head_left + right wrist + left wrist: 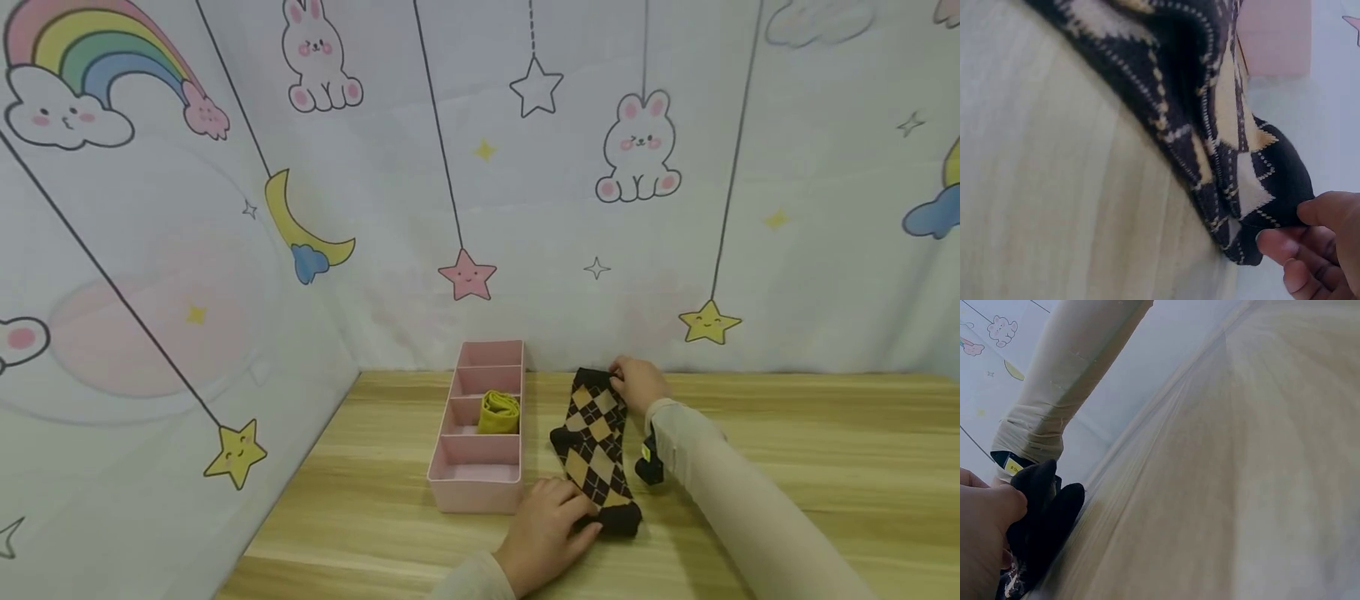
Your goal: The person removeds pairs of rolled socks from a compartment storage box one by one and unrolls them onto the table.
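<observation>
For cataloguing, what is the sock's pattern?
The sock has black and tan argyle, clearest in the head view.

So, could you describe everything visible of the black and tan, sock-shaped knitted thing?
The black and tan knitted thing carries argyle diamonds, with plain black ends and a black midway patch. It lies lengthwise on the wood-grain table, right of the pink compartment box. The right hand pinches its far end, the left hand its near end. One sock or two is unclear.
</observation>
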Demonstrator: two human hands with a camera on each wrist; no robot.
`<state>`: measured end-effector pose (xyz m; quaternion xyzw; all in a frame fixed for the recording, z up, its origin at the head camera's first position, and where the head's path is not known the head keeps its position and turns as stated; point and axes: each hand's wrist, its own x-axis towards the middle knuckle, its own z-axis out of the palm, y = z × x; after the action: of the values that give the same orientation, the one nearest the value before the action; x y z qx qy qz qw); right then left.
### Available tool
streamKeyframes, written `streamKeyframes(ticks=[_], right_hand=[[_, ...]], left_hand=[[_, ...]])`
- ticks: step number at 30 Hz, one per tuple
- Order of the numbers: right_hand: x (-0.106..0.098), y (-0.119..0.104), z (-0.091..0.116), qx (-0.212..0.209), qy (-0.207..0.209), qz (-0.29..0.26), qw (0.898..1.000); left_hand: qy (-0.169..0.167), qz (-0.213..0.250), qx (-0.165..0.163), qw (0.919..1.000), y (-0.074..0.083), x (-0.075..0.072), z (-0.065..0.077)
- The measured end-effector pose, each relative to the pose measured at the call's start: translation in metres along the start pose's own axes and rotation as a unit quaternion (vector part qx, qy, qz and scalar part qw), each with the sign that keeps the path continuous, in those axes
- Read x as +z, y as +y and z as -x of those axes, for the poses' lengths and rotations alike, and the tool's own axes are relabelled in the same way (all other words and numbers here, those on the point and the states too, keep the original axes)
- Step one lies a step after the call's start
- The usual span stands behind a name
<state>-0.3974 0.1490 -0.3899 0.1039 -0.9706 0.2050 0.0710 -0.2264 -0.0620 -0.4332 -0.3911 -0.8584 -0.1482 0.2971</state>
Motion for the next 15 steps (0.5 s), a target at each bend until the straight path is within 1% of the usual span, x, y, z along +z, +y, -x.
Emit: streamKeyframes(ticks=[7, 11, 15], right_hand=[[-0.005, -0.005, 0.004, -0.003, -0.008, 0.014, 1.0], [-0.011, -0.008, 0.007, -0.005, 0.007, 0.001, 1.0], [-0.021, -0.008, 0.006, -0.005, 0.032, -0.014, 0.999]], left_hand=[[0.067, 0.019, 0.0, 0.9976, 0.001, 0.005, 0.001], [0.099, 0.032, -0.005, 0.9945, 0.001, 0.004, 0.001], [0.12, 0.033, -0.004, 0.9923, 0.0, 0.001, -0.004]])
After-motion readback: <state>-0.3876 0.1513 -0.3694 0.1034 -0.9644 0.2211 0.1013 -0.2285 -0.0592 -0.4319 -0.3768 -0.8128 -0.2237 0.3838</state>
